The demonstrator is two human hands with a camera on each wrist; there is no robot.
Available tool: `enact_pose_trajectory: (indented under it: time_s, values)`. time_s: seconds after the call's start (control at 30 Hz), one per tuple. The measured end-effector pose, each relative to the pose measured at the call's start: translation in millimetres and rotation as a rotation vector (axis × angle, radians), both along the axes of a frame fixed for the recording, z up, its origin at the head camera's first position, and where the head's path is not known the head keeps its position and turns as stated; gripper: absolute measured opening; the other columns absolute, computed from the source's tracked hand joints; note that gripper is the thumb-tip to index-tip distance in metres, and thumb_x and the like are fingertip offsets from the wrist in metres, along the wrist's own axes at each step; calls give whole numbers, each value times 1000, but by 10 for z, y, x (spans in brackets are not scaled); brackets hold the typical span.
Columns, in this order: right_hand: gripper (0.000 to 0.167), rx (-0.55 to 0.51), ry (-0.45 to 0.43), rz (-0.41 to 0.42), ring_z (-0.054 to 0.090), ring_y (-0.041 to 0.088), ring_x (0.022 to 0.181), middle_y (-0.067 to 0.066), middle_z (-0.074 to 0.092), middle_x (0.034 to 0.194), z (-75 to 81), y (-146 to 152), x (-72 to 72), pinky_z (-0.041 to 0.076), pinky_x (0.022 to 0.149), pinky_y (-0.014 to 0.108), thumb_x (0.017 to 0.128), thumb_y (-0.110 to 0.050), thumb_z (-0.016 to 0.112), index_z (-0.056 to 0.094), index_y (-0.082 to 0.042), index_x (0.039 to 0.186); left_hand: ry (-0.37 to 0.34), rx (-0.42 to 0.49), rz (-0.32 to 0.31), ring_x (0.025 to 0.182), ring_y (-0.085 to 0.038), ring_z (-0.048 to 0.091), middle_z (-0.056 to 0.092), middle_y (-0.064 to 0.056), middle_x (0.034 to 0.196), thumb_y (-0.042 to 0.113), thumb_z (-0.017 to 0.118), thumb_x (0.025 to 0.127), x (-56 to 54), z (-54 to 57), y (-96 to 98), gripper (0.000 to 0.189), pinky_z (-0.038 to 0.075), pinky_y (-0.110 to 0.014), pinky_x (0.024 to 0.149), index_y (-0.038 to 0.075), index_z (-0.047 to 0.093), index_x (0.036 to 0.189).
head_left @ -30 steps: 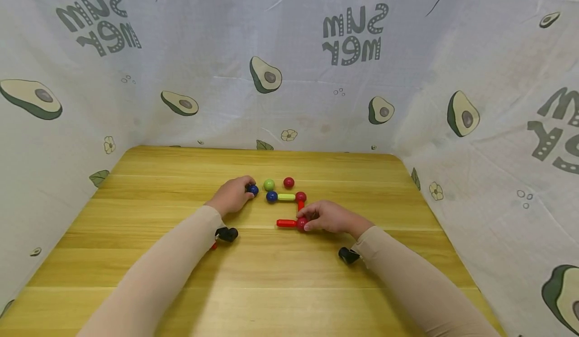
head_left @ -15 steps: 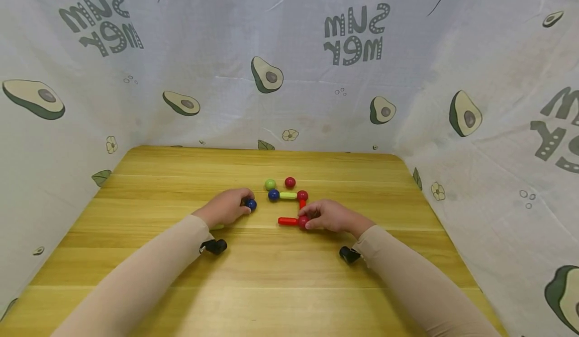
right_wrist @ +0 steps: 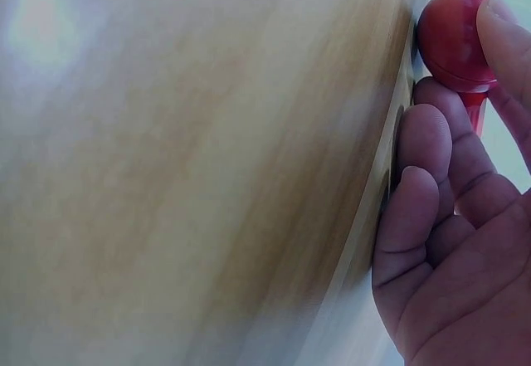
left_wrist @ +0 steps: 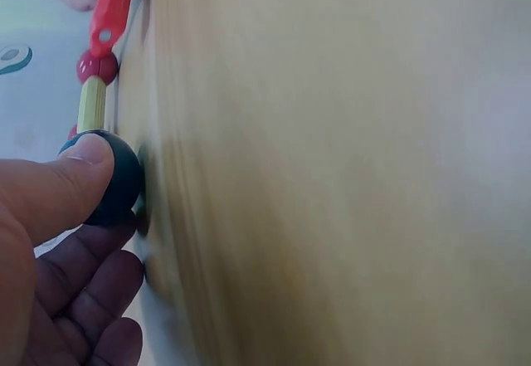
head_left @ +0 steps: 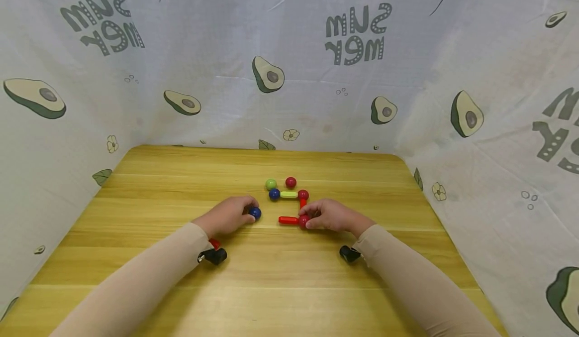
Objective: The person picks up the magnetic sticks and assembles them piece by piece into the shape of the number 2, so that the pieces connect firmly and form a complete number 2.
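My left hand (head_left: pixel 228 215) pinches a loose blue ball (head_left: pixel 255 213) between thumb and fingers, just left of a joined chain of rods and balls. In the left wrist view the thumb lies over that dark blue ball (left_wrist: pixel 123 179). My right hand (head_left: pixel 332 216) grips the red ball (head_left: pixel 303 221) at the chain's near corner. From it a red rod (head_left: pixel 288 220) points left, its far end free. Another red rod (head_left: pixel 302 204) runs back to a second red ball (head_left: pixel 303 195). A yellow-green rod (head_left: pixel 288 195) links that ball to a blue end ball (head_left: pixel 274 194).
Behind the chain lie a loose green ball (head_left: pixel 270 184) and a loose red ball (head_left: pixel 291 182). A red piece (head_left: pixel 214 243) shows partly beneath the left wrist. A printed cloth (head_left: pixel 289 111) hangs around the wooden table (head_left: pixel 280 297).
My left hand has brought the blue ball from beside the green ball toward the front, then slightly right, closer to the red rod's free end. The right hand keeps its grip in place.
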State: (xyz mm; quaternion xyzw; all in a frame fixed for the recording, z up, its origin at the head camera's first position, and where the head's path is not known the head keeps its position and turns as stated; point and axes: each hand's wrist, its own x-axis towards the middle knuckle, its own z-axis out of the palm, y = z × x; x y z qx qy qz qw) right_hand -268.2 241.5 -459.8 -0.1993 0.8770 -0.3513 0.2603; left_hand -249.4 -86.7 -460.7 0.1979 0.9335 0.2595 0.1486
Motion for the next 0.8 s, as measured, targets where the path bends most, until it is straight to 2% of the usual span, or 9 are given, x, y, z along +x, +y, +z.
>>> enact_pose_trajectory:
  time_s: [0.23, 0.47, 0.8]
  values:
    - [28, -6, -6, -3, 61, 18, 105, 1, 73, 117, 2, -5, 3, 53, 102, 40, 97, -13, 77, 75, -14, 124, 5, 21, -6, 113, -19, 63, 70, -1, 125, 28, 71, 103, 44, -48, 109, 36, 51, -46, 110, 18, 63, 136]
    - [27, 9, -8, -4, 61, 18, 106, 1, 73, 119, 2, -5, -10, 52, 103, 41, 97, -15, 77, 75, -16, 124, 38, 35, -25, 112, -19, 64, 71, -2, 123, 27, 73, 101, 72, -44, 211, 34, 52, -45, 108, 16, 65, 132]
    - [27, 27, -15, -6, 60, 18, 108, 0, 72, 119, 13, -19, -14, 51, 104, 41, 97, -17, 77, 75, -18, 124, 42, 40, -26, 105, -17, 64, 71, -1, 118, 27, 72, 102, 70, -86, 328, 34, 53, -43, 105, 16, 65, 133]
